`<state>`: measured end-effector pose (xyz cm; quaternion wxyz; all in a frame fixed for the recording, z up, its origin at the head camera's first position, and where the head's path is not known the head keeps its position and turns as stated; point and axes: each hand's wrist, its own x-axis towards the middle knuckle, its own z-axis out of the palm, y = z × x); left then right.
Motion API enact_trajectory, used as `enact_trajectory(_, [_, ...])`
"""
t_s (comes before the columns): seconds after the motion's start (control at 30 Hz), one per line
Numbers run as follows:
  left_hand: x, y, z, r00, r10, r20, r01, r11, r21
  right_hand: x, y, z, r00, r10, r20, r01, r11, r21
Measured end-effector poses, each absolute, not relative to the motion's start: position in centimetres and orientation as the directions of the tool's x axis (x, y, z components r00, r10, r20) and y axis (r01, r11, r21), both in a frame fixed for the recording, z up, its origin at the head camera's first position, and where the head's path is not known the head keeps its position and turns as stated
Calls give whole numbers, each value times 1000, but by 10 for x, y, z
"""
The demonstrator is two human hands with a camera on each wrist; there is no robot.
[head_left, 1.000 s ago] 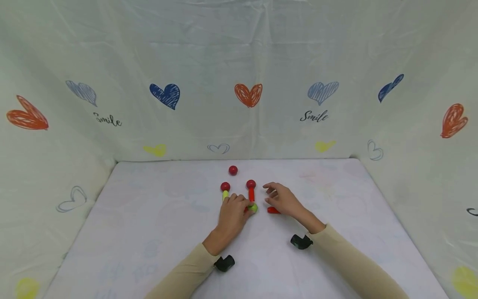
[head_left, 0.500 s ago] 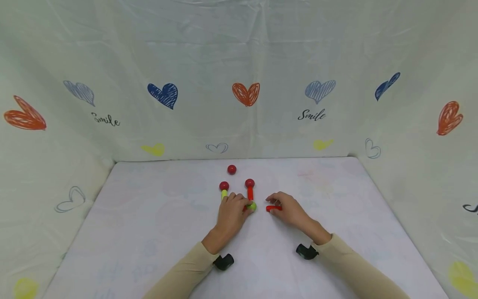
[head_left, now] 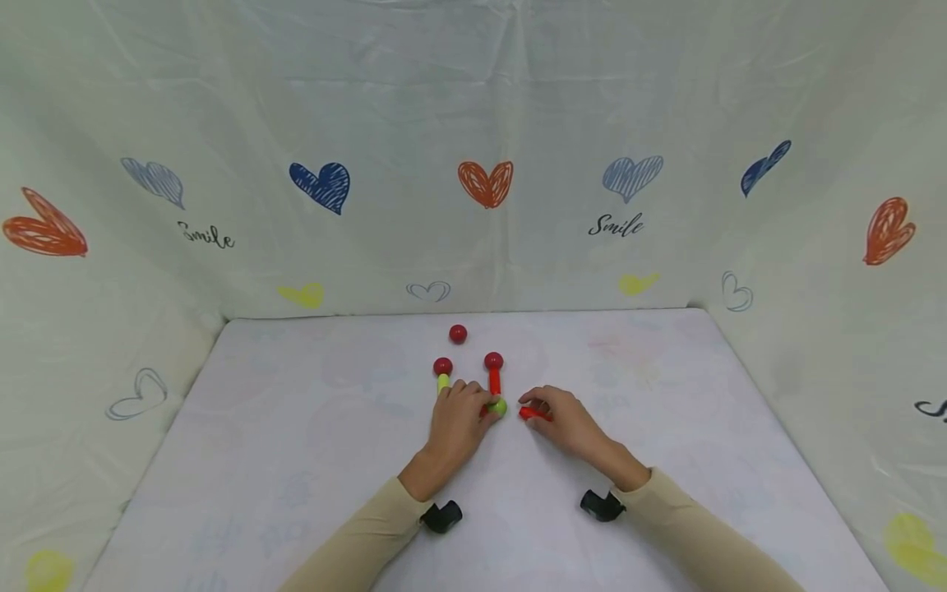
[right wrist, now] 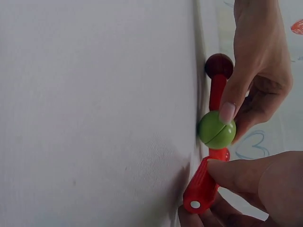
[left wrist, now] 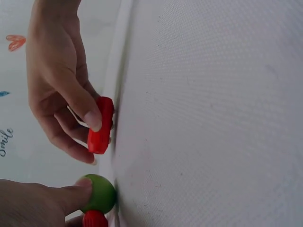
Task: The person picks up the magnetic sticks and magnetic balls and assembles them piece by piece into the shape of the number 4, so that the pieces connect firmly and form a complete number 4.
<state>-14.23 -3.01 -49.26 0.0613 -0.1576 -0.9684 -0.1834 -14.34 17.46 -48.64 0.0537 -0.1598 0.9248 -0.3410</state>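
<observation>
Soft, even light fills the head view; wrist views look dimmer; shadow smudges the tabletop [right wrist: 94,113].

Near the centre of the head view, a lime-green ball [head_left: 500,408] shows left of a bright red rod [head_left: 533,413], its end white-dotted in the right wrist view. Above, three balls [head_left: 458,334] are deep red; one stick [head_left: 494,381] is red, another stick [head_left: 443,382] yellow-green. Bottom sleeves [head_left: 355,538] are beige. The pale upper backdrop [head_left: 414,99] bears orange, blue and yellow hearts [head_left: 485,183].
</observation>
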Motion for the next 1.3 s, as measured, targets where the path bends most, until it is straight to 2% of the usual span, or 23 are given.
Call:
enact_trajectory(0.33, [-142,-30,-491,-944,286,163,326,882,341,-137,167,-489,-931,-363,-42,-180,554,-813])
enact_trajectory(0.63, [-144,-34,-488,-945,299,132,327,874,359,-132,160,-496,-950,-308,-55,-115,507,-854])
enact_trajectory(0.87, [-146,-35,-486,-943,308,124,332,877,348,-130,152,-500,-947,-313,-68,-82,444,-892])
enact_trajectory(1.3, [-144,-37,-487,-936,330,120,351,873,339,-123,143,-503,-966,-241,-91,-16,409,-912])
